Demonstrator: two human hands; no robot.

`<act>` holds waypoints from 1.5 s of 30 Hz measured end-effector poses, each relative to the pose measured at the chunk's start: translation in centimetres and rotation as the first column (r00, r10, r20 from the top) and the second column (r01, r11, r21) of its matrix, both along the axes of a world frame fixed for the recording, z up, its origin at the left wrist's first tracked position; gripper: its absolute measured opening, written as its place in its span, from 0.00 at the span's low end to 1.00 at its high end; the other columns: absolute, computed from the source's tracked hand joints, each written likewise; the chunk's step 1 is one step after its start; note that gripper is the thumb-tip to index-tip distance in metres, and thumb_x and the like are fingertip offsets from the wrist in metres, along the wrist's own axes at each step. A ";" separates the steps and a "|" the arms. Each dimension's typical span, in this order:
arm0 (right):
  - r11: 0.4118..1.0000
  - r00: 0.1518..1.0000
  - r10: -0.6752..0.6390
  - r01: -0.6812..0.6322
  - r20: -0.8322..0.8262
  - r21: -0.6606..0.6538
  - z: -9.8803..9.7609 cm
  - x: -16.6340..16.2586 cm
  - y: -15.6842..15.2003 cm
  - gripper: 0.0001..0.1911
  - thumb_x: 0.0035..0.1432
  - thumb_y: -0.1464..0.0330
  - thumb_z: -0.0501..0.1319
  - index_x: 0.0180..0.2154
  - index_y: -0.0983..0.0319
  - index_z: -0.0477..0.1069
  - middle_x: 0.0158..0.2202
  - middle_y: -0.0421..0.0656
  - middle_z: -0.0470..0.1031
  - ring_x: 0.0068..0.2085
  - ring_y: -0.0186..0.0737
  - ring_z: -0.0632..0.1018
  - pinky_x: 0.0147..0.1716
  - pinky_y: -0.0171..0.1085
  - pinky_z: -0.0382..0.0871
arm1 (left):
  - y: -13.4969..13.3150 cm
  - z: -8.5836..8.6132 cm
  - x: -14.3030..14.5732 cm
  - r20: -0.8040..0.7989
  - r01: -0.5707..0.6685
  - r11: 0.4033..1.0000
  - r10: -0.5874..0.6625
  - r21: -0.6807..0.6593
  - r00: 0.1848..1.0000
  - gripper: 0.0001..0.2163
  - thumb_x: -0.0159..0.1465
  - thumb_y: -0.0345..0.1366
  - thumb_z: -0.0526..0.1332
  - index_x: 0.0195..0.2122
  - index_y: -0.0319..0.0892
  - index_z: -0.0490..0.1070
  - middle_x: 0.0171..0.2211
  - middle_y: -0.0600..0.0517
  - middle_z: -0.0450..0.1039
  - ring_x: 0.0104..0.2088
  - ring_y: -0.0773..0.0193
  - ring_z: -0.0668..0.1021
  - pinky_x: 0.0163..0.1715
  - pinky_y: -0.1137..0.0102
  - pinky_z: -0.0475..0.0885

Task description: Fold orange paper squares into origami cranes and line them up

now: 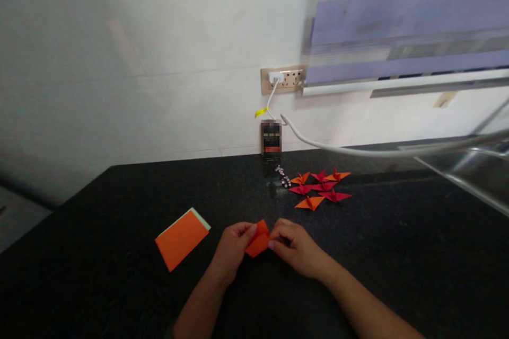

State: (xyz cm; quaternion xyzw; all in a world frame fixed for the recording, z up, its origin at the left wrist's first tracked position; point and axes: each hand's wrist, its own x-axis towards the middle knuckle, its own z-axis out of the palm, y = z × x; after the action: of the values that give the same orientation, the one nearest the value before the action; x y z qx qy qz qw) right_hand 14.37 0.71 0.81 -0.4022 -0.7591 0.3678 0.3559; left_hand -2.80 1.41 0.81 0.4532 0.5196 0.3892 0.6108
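Both my hands pinch a small folded piece of orange paper [258, 241] just above the black countertop [99, 206]. My left hand [234, 248] grips its left side with thumb and fingers. Holding the right side with its fingertips is my right hand [294, 246]. A stack of paper sheets [182, 238], orange on top with a pale green edge showing, lies to the left of my left hand.
Several finished folded paper figures [320, 189], orange and red, lie behind my hands. A phone [271, 139] leans against the wall, plugged by a white cable into a wall socket [283, 79]. Small beads or a keychain [283, 176] lie in front of it.
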 end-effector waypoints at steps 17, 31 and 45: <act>0.964 0.971 -0.233 0.238 0.049 -0.123 -1.4 -0.8 0.4 0.10 0.54 0.68 0.54 0.23 0.63 0.65 0.21 0.37 0.63 0.24 0.30 0.65 0.24 0.30 0.58 | -0.6 0.2 0.5 -0.061 0.035 0.999 -0.034 0.016 0.998 0.15 0.52 0.41 0.62 0.37 0.36 0.72 0.31 0.48 0.76 0.30 0.63 0.74 0.31 0.71 0.68; 0.941 0.954 -0.289 0.268 -0.077 -0.207 -1.5 -1.0 0.3 0.04 0.52 0.69 0.56 0.31 0.63 0.68 0.23 0.38 0.65 0.25 0.31 0.66 0.24 0.30 0.61 | -0.5 0.0 0.6 -0.179 0.069 0.992 -0.049 0.110 0.983 0.12 0.54 0.40 0.58 0.34 0.38 0.75 0.29 0.50 0.76 0.30 0.61 0.75 0.31 0.71 0.67; 0.958 0.964 -0.262 0.255 -0.045 -0.130 -1.0 -0.7 0.3 0.07 0.54 0.71 0.55 0.27 0.63 0.70 0.25 0.40 0.68 0.28 0.32 0.69 0.28 0.32 0.63 | -0.8 0.3 1.0 -0.268 0.165 0.979 -0.127 0.123 0.955 0.13 0.55 0.40 0.57 0.34 0.38 0.75 0.27 0.50 0.75 0.29 0.62 0.74 0.29 0.72 0.66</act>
State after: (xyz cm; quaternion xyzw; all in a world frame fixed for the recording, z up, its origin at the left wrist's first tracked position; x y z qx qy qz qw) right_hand 13.70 1.05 -0.18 -0.5075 -0.6647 0.3763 0.3987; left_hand -1.79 0.66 1.15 0.5801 0.5303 0.3170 0.5308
